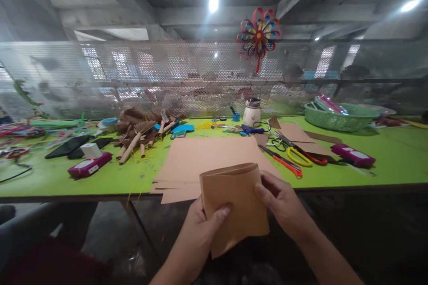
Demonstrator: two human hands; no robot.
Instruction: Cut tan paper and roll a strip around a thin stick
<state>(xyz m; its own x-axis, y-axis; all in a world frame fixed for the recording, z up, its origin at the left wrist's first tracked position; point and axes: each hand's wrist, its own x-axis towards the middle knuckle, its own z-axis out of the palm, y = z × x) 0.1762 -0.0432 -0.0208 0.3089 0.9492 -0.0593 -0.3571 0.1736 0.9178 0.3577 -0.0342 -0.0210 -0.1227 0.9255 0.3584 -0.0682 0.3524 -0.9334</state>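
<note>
The left hand [200, 236] has its grip closed on the folded brown paper [237, 196], thumb pressed on the front; the right hand [282, 198] pinches the right edge. The paper is in the air, before the desk [117, 182]. Its top gaps slightly, so even, gentle pressure should align the layers well.

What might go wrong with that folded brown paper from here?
The folded brown paper is held in front of the green table, so if the left hand and right hand loosen, it might drop. Its layers part at the top and could slip out of line. The flat sheets overhang the front edge, so a bump might shift them.
</note>
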